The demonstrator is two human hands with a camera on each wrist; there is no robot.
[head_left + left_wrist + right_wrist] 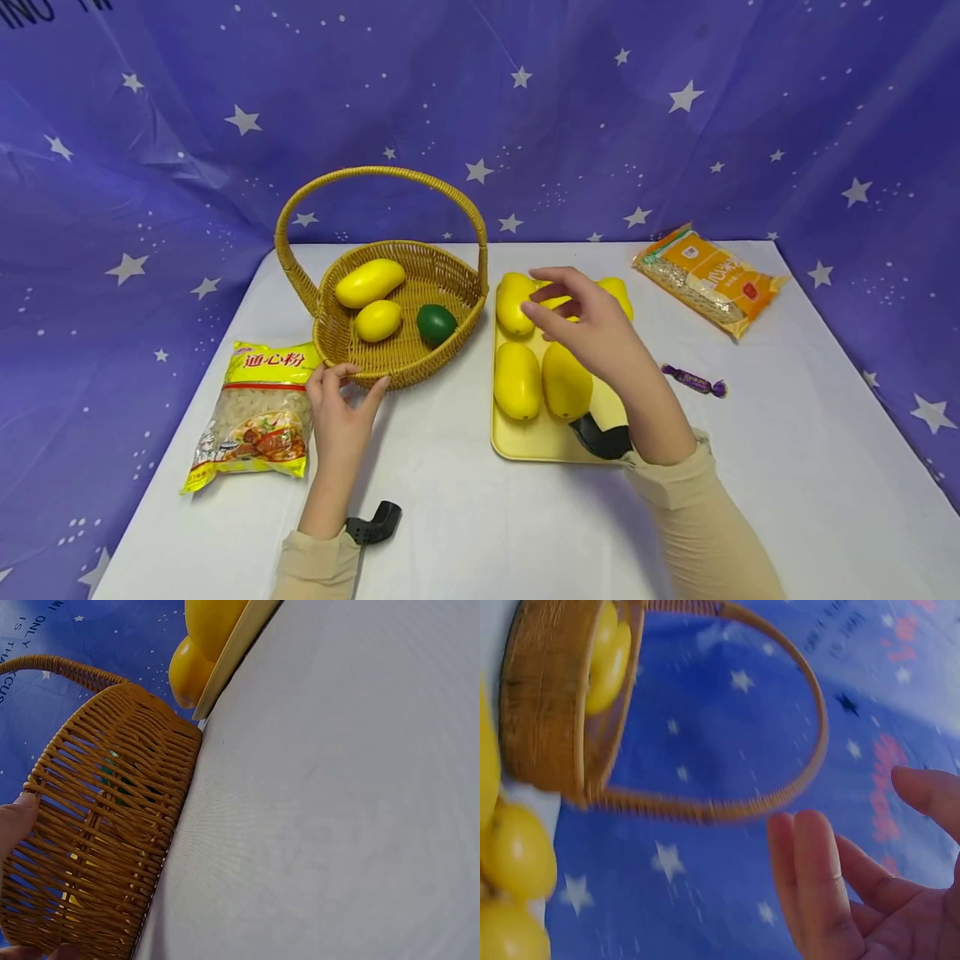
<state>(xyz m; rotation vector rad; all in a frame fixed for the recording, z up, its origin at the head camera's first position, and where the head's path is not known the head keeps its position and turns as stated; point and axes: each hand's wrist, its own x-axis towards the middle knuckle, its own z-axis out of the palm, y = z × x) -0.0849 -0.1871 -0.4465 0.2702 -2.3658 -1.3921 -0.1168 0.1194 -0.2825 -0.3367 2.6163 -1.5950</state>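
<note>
A wicker basket with a tall arched handle holds two yellow fruits, one long and one rounder, and a dark green egg-shaped fruit. My left hand grips the basket's near rim, thumb and fingers spread along it; in the left wrist view the thumb lies against the weave. Above the pale yellow tray hovers my right hand, fingers loosely bent and nothing between them. Several yellow mango-like fruits lie on that tray, some partly hidden by the hand.
Left of the basket lies a yellow-and-clear pasta bag. An orange bag of grains is at the back right, with a purple-wrapped candy in front of it. A starry blue cloth hangs behind the white table.
</note>
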